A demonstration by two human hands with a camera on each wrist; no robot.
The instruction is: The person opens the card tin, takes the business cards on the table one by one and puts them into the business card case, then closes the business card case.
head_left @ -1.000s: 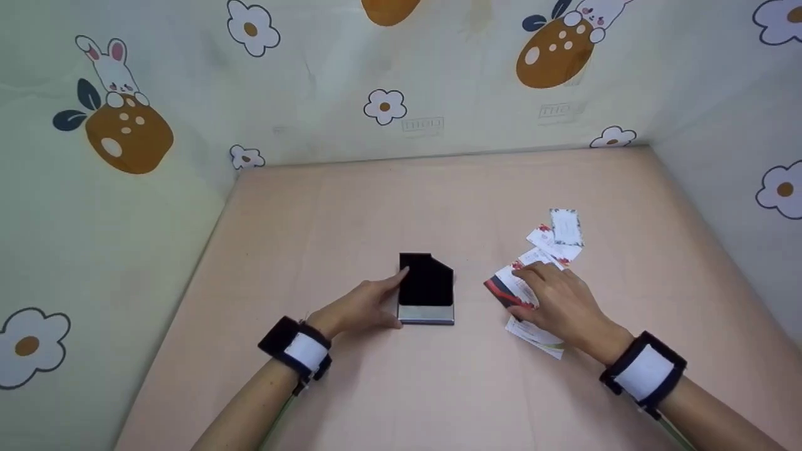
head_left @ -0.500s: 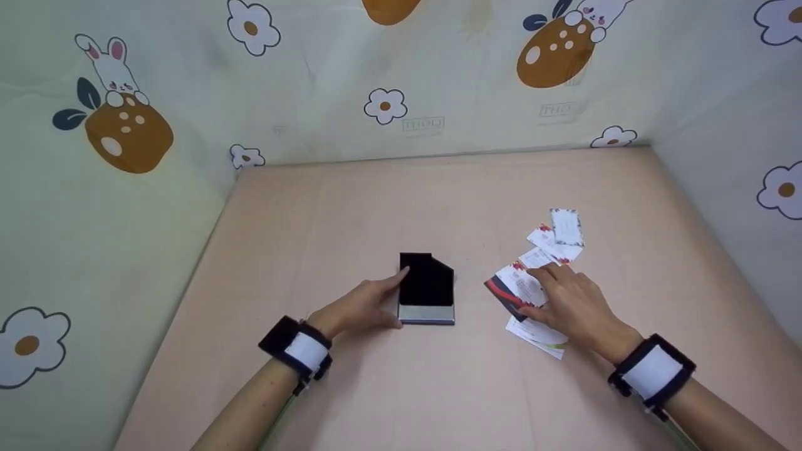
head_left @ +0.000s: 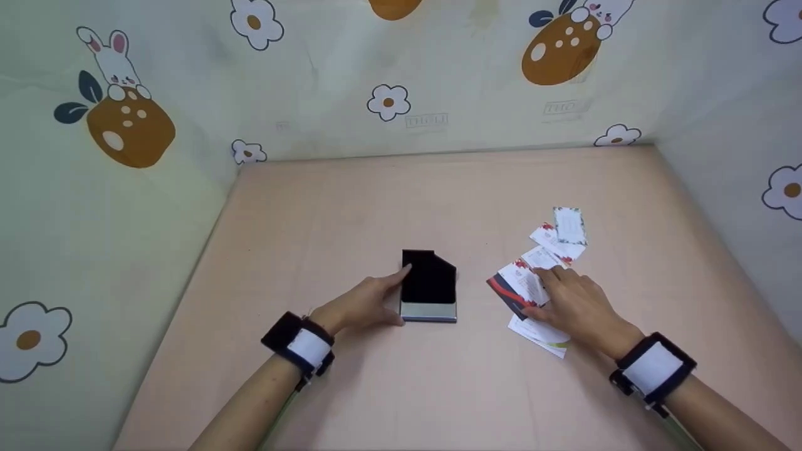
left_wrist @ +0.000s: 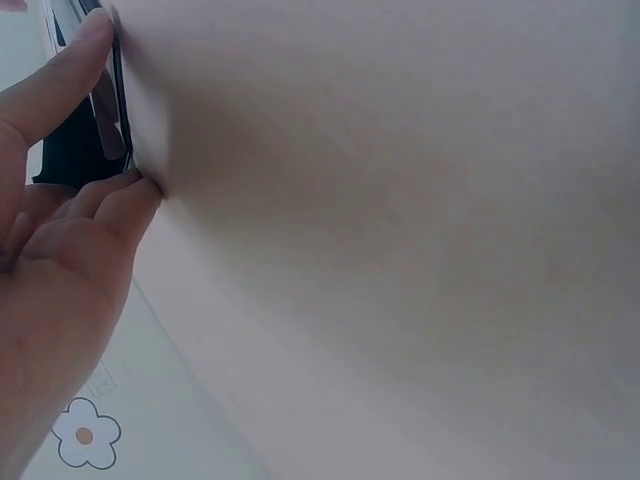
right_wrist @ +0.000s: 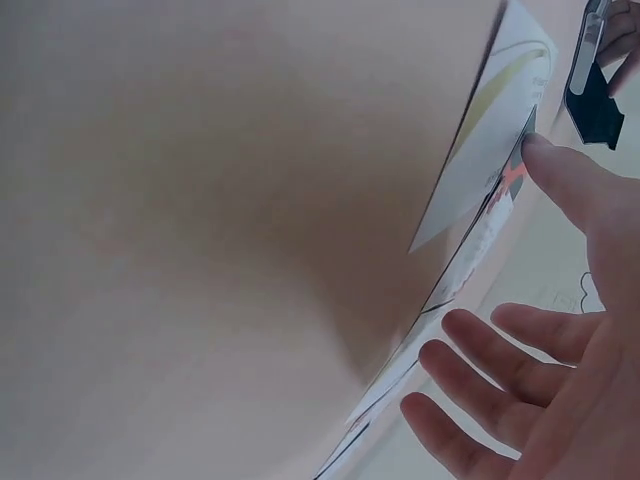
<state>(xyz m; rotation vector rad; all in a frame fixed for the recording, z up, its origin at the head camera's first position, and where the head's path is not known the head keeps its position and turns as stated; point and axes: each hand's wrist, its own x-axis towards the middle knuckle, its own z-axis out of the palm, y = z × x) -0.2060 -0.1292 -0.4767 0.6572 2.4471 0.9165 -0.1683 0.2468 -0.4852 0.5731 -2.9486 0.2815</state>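
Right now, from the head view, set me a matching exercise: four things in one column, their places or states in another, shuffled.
1 left hand
2 right hand
3 black card case
4 farthest card

A lies alone beyond the spread, untouched
B stands open between the hands
C rests on the spread cards
D holds the case's left edge

Pairs: 1-D, 2-C, 3-B, 4-A

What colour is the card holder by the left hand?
The card holder is black with a silver base strip, clearest in the head view.

Soft, even light with faint shadows; the head view is sharp, both wrist views blurred close up.
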